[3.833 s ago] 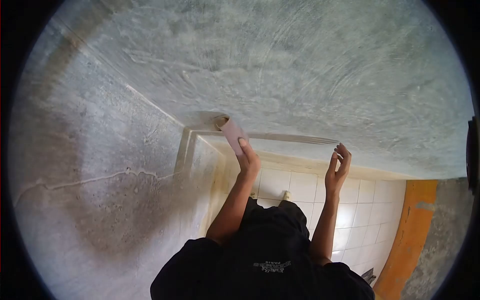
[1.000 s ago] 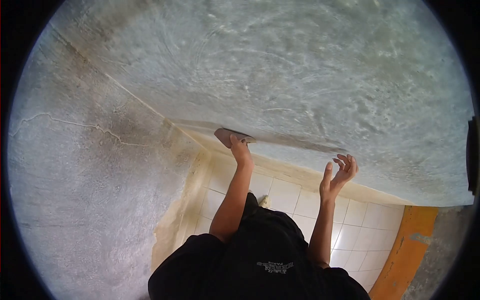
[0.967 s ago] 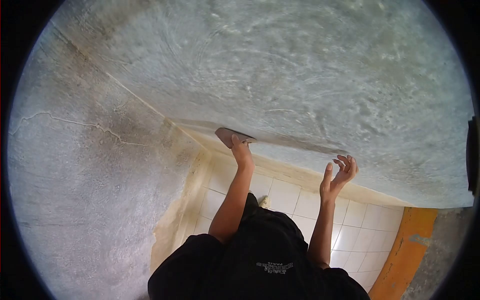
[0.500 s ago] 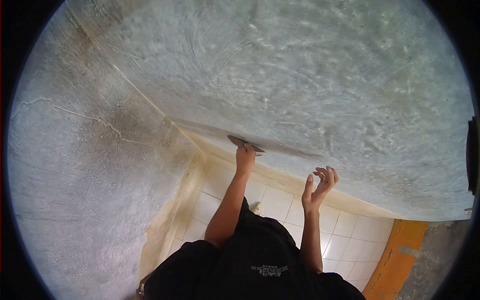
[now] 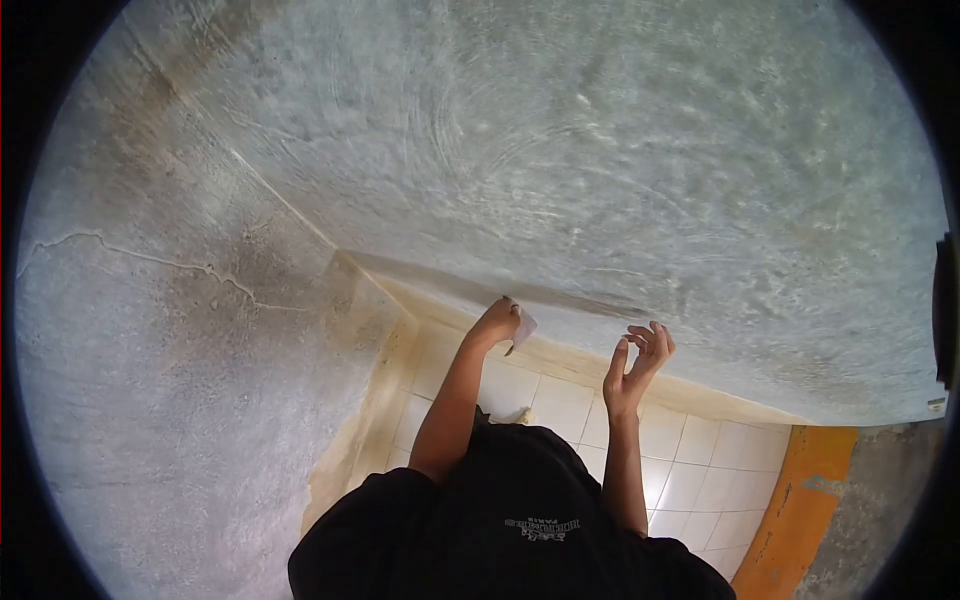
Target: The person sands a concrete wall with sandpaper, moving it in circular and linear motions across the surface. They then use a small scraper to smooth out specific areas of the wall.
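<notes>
My left hand (image 5: 495, 322) is closed around a putty knife (image 5: 524, 326), its thin pale blade sticking out on the right side of the fist. The handle is mostly hidden by my fingers. Both are close to the lower part of the grey-blue wall (image 5: 600, 180), by a darker, damp-looking streak (image 5: 570, 299). To the right, my right hand (image 5: 640, 368) is held up near the same wall, empty, with its fingers apart and slightly bent.
A second wall (image 5: 180, 400) with a long crack (image 5: 160, 258) meets the first at a corner on the left. White floor tiles (image 5: 560, 405) lie below. At the lower right is an orange painted strip (image 5: 795, 510) beside rough grey concrete (image 5: 870, 500).
My left hand has turned, swinging the putty knife from lying along the wall to angling downward at the hand's right. The right hand stays nearly still. The view has shifted slightly.
</notes>
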Demonstrator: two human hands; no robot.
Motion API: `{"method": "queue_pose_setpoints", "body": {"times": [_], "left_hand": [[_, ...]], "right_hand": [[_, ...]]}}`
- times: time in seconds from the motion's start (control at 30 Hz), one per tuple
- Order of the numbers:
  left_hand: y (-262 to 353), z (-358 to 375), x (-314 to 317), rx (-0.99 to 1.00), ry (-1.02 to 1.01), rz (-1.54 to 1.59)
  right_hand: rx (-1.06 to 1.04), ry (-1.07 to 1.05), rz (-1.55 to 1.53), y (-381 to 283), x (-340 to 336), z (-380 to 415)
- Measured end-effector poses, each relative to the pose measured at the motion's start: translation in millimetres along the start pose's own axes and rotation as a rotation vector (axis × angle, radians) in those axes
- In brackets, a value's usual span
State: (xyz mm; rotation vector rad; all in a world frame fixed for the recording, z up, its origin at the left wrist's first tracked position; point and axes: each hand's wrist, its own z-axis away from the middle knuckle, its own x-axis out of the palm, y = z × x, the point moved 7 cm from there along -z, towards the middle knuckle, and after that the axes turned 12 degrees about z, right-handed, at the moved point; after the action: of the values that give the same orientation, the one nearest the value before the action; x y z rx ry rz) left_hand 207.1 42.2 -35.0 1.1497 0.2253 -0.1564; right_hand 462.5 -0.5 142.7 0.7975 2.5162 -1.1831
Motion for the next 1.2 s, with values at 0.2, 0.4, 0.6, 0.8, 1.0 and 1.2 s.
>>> {"method": "queue_pose_setpoints", "body": {"times": [0.2,0.4,0.6,0.8,1.0,1.2], "left_hand": [[-9.2,-10.1,-4.0,0.039,-0.083,-0.016],[-17.6,-6.0,-13.7,-0.054,-0.106,0.110],[-29.5,-9.0,-26.4,-0.047,0.080,0.002],[-60.2,-21.6,-21.2,-0.092,0.032,0.218],[-64.1,-24.2,-28.2,0.052,0.030,0.267],[-75.5,-29.4,-34.9,-0.062,0.039,0.278]], "right_hand": [[0.027,0.046,-0.008,-11.3,12.3,4.3],[0.027,0.039,0.056,-13.8,18.6,6.9],[0.046,0.056,0.067,-6.7,18.4,8.9],[0.091,0.005,0.061,-7.9,27.8,6.5],[0.069,-0.020,0.086,-12.4,27.7,-2.2],[0.061,-0.011,0.135,-10.2,17.1,-7.4]]}}
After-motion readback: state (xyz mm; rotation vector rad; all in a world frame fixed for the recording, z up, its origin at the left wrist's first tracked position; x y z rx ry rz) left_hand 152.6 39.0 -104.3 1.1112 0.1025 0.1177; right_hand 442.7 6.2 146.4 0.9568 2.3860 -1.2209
